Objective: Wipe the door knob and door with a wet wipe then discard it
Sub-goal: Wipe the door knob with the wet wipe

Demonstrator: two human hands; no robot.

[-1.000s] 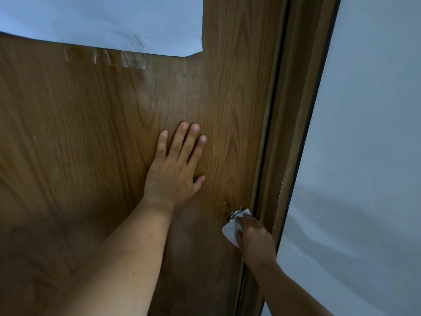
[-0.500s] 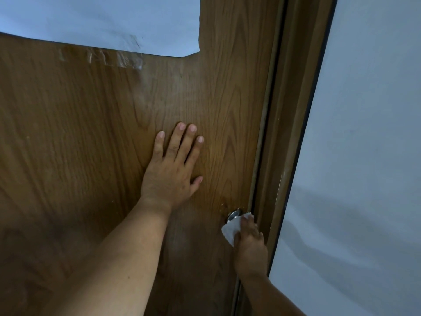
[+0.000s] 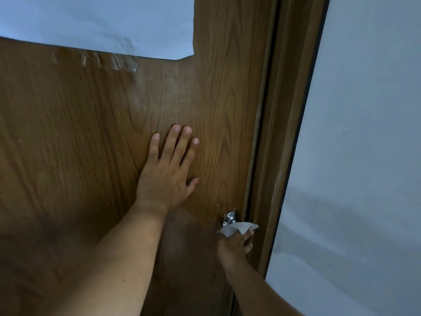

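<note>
Wooden door bears one flat left hand; right hand grips one wipe below one knob.

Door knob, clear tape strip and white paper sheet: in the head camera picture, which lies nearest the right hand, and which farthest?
From the right hand:
1. Door knob, just above the hand, by the door's edge.
2. Clear tape strip, far up and left on the door.
3. White paper sheet, taped across the top.
</note>
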